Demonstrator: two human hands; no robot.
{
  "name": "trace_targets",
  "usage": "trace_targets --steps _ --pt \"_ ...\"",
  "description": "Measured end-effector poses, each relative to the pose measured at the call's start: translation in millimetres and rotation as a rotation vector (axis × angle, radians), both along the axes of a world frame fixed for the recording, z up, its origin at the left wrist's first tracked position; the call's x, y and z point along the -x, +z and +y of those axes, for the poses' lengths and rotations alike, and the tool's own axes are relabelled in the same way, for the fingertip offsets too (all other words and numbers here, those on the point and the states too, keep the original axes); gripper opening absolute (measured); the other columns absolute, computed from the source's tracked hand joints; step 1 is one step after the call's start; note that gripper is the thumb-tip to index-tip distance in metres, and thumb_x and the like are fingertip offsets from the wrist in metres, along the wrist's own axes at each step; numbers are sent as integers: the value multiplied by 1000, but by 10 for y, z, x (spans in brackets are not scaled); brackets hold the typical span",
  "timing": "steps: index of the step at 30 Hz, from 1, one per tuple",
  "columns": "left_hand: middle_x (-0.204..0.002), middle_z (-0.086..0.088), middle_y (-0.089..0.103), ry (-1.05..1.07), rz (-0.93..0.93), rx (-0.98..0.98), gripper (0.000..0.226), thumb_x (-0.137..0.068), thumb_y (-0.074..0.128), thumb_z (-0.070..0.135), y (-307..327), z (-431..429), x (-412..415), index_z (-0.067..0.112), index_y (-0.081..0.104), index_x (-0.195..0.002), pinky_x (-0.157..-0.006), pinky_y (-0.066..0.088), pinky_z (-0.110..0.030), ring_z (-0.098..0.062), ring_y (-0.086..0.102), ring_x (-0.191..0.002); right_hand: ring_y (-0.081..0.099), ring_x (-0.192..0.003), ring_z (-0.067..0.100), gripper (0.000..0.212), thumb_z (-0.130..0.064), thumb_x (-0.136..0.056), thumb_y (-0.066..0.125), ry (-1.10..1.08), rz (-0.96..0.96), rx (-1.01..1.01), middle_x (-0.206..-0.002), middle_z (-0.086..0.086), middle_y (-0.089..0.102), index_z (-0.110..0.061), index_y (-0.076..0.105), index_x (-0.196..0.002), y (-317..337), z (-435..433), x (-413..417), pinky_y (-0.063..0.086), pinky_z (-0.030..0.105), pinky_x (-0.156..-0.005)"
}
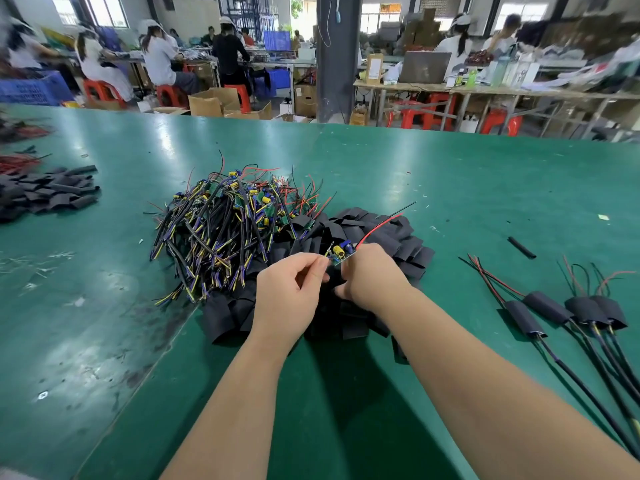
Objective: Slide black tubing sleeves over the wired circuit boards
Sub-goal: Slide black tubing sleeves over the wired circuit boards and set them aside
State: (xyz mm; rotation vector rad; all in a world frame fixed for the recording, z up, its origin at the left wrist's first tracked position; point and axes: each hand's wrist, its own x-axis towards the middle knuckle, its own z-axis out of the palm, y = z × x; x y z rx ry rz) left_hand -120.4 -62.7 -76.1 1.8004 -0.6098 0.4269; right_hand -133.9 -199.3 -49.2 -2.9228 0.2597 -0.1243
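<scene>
Circuit board (340,253), over the sleeve pile (410,245): left hand (289,292) fingers curled, pinching its left end; right hand (372,276) fingers curled round its right end.

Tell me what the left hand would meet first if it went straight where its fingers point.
The left hand would probably meet the circuit board it pinches, then the right hand behind; depth is unclear.
</scene>
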Motion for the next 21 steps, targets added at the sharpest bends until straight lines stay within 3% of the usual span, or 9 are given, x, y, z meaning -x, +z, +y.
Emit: trace_targets --steps 3,5,8,11,14,16,18,21 --pt "-66 18 65 7 8 11 13 -91 61 10 -15 11 -17 15 72 -84 -65 43 -5 7 63 -67 46 -82 29 23 -28 -80 68 26 10 153 -72 3 31 -9 62 -91 52 107 13 36 31 -65" --pt "-67 19 65 13 19 24 13 -91 61 11 -23 22 -33 17 72 -84 -66 43 -6 6 64 -68 54 -91 31 25 -31 -79 70 25 -28 172 -78 3 37 -12 56 -87 107 136 43 37 32 -65" --pt "-66 20 67 13 35 38 18 -92 61 14 -22 33 -40 27 69 -81 -67 46 -9 4 65 -69 58 -91 30 32 -31 -75 72 -45 -76 27 -81 4 48 -16 45 -81 197 78 177 41 30 -65" --pt "-68 19 69 -23 84 57 25 -92 61 15 2 29 -31 36 65 -78 -69 50 -16 0 67 -70 60 -86 23 35 -32 -70 76 -63 -116 -153 -87 1 65 -18 56 -95 257 -131 412 47 28 -67" --pt "-68 18 70 -92 131 93 26 -92 60 14 46 27 -5 36 66 -79 -60 45 -9 6 61 -60 65 -75 9 44 -26 -64 84 -79 -218 -573 -84 -7 68 -27 62 -102 245 -406 718 49 20 -67" --pt "-66 15 69 -157 165 119 24 -92 60 13 74 32 20 32 69 -79 -49 36 -3 9 51 -47 67 -77 9 42 -18 -63 84 -107 -378 -1054 -89 0 70 -22 67 -102 150 -568 900 53 18 -70" --pt "-63 14 68 -223 203 127 24 -92 60 13 88 38 35 29 70 -79 -45 31 -2 8 47 -42 70 -84 17 29 -19 -67 74 -171 -537 -1554 -87 7 71 -14 66 -95 18 -700 1007 57 23 -72" --pt "-58 13 65 -312 251 113 24 -92 60 15 70 31 53 30 72 -78 -43 30 -5 5 43 -39 72 -83 14 10 -22 -86 58 -318 -749 -1953 -82 2 73 -13 60 -89 -83 -832 1048 58 24 -71"
